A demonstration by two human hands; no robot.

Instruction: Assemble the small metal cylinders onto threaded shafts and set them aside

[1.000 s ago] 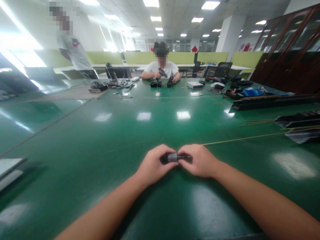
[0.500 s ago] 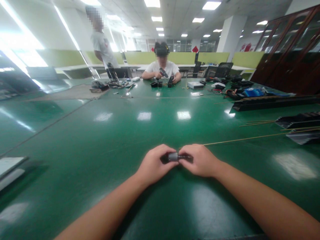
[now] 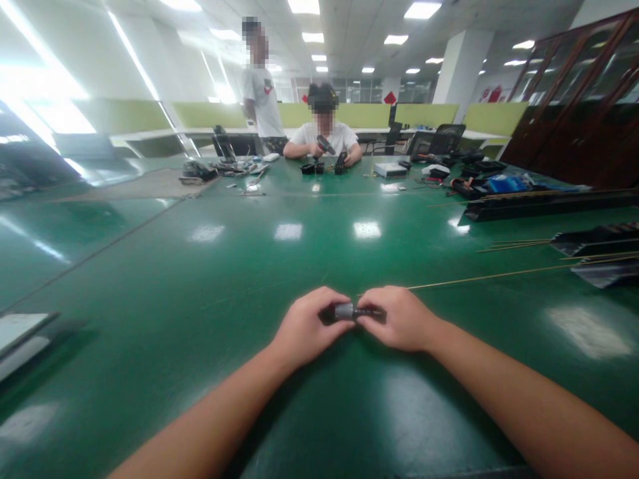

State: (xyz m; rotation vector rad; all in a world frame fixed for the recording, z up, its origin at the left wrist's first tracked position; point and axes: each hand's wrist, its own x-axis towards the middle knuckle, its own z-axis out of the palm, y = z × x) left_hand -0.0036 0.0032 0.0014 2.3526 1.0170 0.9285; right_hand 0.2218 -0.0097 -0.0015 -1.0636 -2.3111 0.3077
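Between my two hands, just above the green tabletop (image 3: 239, 266), lies a small grey cylinder (image 3: 344, 311) with a thin dark shaft (image 3: 368, 311) on its right; its exact kind is unclear. My left hand (image 3: 308, 327) is closed round the grey cylinder, thumb below and fingers above. On the other side my right hand (image 3: 402, 320) pinches the thin dark shaft. The far ends of both parts are hidden in my palms. Behind my right hand a long thin brass-coloured rod (image 3: 479, 278) runs off to the right.
Dark metal channels (image 3: 549, 205) with thin rods lie at the right. Across the table a seated person (image 3: 323, 138) holds a power drill (image 3: 325, 144). Another person (image 3: 262, 100) stands behind. A white box (image 3: 390, 170) and loose parts sit at the far edge, a pale flat object (image 3: 24, 329) at left.
The standing person in the background has moved to the right. My hands and the grey cylinder stay almost in the same place.
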